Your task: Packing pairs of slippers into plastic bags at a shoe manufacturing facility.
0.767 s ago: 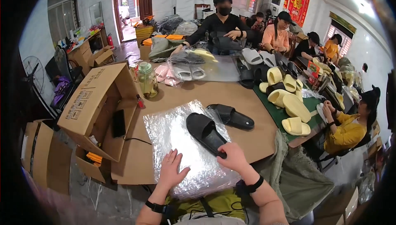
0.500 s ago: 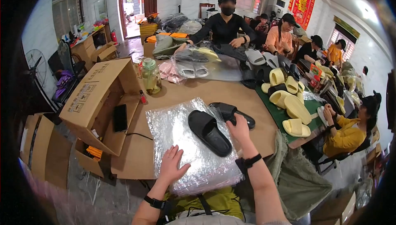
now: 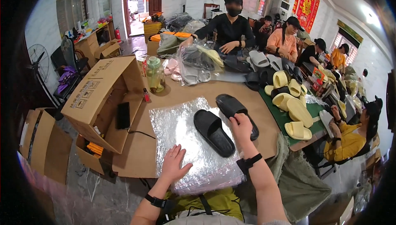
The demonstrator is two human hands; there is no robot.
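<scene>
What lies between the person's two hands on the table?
In the head view, a black slide sandal on clear plastic bags lies between the left hand and right hand.

Open brown cardboard box point(image 3: 101, 91) left of table, red wall banner point(image 3: 305, 5) behind

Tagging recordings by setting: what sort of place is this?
Probably a small slipper packing workshop: clear plastic bags stacked on the table, yellow slippers piled there, open cardboard cartons, several people working along it.

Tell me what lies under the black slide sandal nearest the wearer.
The black sandal lies on a stack of clear plastic bags, which the left hand presses flat. The brown table shows around them; beneath the stack it is hidden.
</scene>
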